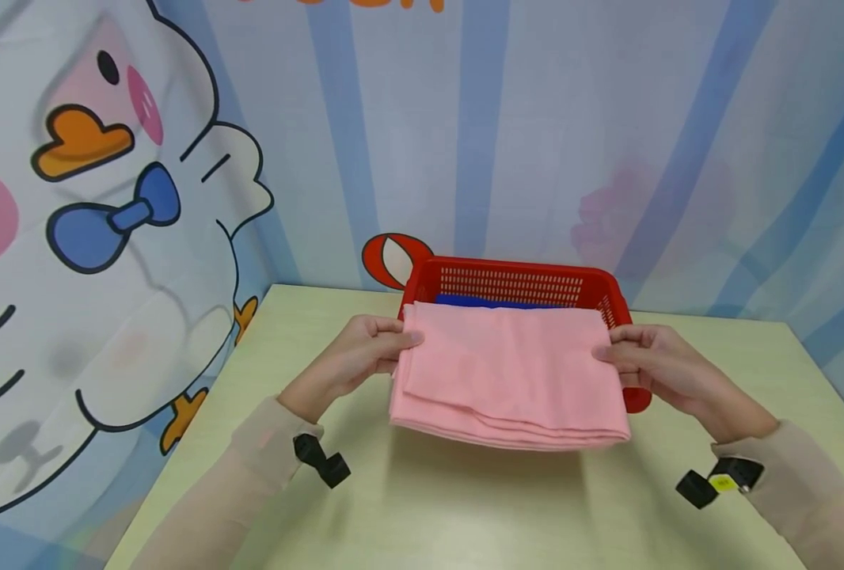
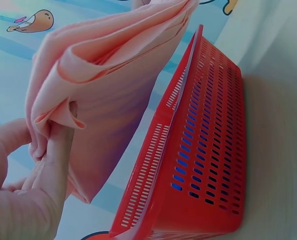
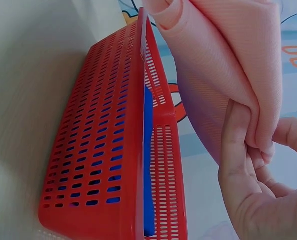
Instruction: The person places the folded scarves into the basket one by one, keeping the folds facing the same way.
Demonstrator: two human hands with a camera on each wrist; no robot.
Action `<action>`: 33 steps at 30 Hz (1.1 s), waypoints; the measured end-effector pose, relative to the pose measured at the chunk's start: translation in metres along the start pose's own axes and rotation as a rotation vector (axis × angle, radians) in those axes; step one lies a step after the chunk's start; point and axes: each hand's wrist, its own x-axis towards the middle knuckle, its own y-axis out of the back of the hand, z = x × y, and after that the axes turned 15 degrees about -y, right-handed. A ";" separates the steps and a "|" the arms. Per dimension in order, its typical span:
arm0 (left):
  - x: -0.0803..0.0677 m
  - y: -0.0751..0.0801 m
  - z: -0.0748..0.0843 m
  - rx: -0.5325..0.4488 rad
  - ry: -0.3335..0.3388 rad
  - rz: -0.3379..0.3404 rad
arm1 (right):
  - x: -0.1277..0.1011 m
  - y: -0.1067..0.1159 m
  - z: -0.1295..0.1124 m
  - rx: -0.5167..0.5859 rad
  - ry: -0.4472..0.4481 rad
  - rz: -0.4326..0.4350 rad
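Observation:
A folded pink cloth (image 1: 507, 364), several layers thick, hangs between my two hands above the front of a red plastic basket (image 1: 522, 269). My left hand (image 1: 365, 348) pinches its left edge, thumb on top and fingers underneath. On the other side my right hand (image 1: 650, 360) pinches the right edge the same way. Both wrist views show the cloth raised over the basket's rim. Inside the basket lies something blue (image 3: 148, 165), seen past the rim and through the slots; the cloth hides most of it in the head view.
The basket stands on a pale wooden table (image 1: 479, 514), near its back edge. Behind it hangs a printed backdrop (image 1: 408, 119) with blue stripes, and a cartoon duck (image 1: 123, 222) fills the left side. Each wrist carries a small black camera (image 1: 322, 461).

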 end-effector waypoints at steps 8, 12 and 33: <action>0.006 0.001 0.002 -0.005 -0.001 0.009 | 0.005 0.004 -0.005 -0.001 0.016 -0.006; 0.008 0.001 0.003 -0.015 -0.009 0.011 | 0.006 0.005 -0.009 -0.008 0.000 0.009; 0.025 0.005 0.007 -0.040 -0.018 0.047 | 0.017 0.013 -0.022 -0.049 -0.003 0.033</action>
